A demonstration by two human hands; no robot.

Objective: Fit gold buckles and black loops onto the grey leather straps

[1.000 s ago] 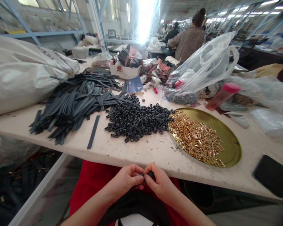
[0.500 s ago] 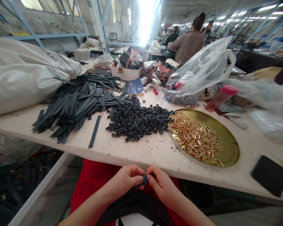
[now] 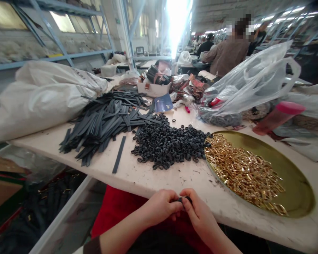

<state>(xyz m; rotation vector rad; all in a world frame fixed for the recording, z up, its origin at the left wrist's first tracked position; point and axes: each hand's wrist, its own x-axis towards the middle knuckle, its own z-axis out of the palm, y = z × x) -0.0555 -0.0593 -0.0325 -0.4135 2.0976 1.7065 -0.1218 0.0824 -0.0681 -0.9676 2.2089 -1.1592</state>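
Note:
Just off the table's front edge, my left hand (image 3: 163, 205) and my right hand (image 3: 198, 209) meet and pinch a small dark strap (image 3: 188, 199) between thumbs and fingertips. Most of the strap is hidden by the fingers, so its full shape cannot be made out. Beyond the hands lies a heap of small black strap loops (image 3: 169, 143). A single dark strip (image 3: 119, 154) rests alone left of the loops, beside a big pile of similar strips (image 3: 103, 121). Gold metal buckles (image 3: 241, 169) fill the left side of a round gold tray (image 3: 298, 190).
A white sack (image 3: 47, 95) bulges at the left of the table (image 3: 140, 181). Farther back are a white box (image 3: 153, 89), a blue booklet (image 3: 163, 103), a clear plastic bag (image 3: 251, 84) and a pink bottle (image 3: 278, 118). A person (image 3: 228, 54) sits in the background.
My view has turned left, so the table's contents appear farther right and the phone has left the frame. Both hands still pinch the strap, with slightly shifted fingers.

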